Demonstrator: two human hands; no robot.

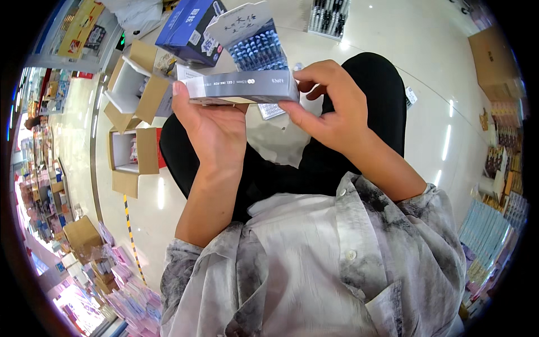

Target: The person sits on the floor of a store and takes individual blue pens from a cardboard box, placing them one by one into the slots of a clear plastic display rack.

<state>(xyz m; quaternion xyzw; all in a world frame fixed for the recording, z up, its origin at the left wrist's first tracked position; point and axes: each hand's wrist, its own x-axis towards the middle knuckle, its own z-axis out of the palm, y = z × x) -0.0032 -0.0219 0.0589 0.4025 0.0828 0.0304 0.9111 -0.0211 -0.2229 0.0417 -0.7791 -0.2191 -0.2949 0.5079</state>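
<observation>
A grey and white cardboard box of gel ink pens (248,87) is held up above my knees. My left hand (210,126) supports it from below, with the thumb at its left end. My right hand (332,105) grips its right end between thumb and fingers. Behind the box stands an open display box of blue pens (257,49), its printed lid flap (240,23) raised. A small clear plastic tray (270,111) lies partly hidden below the held box.
Two open cardboard cartons (147,99) (145,147) sit on the floor at the left. A blue and black box (185,33) is at the upper left, and a clear holder of pens (329,17) stands at the top. Stacked goods (484,231) line the right side.
</observation>
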